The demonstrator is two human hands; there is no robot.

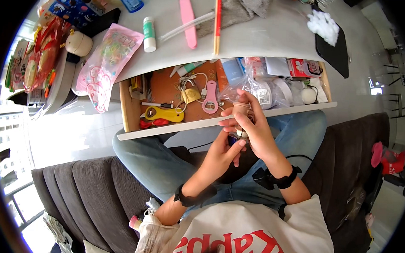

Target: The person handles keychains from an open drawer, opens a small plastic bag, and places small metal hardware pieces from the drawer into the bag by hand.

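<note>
Just above the drawer's front edge, my right hand [252, 124] has its fingers closed around a small pinkish-beige object [241, 109] whose kind I cannot make out. My left hand [222, 147] meets it from below, thumb and fingers pinching its lower end, where a pale round part, a dark cord and a purplish bit show. Fingers cover much of it. Behind the hands is the pulled-out drawer [225, 119]. In it lie a pink bottle opener [210, 97], a brass padlock [190, 95], a yellow-handled tool [164, 114] and clear plastic bags [247, 85].
On the grey tabletop [169, 64] are a glue stick [149, 34], a pink long-handled item [187, 22], a pink pouch [108, 63], a grey cloth [239, 13] and white fluff [323, 28]. The drawer front sits over my knees. A dark sofa [96, 185] surrounds me.
</note>
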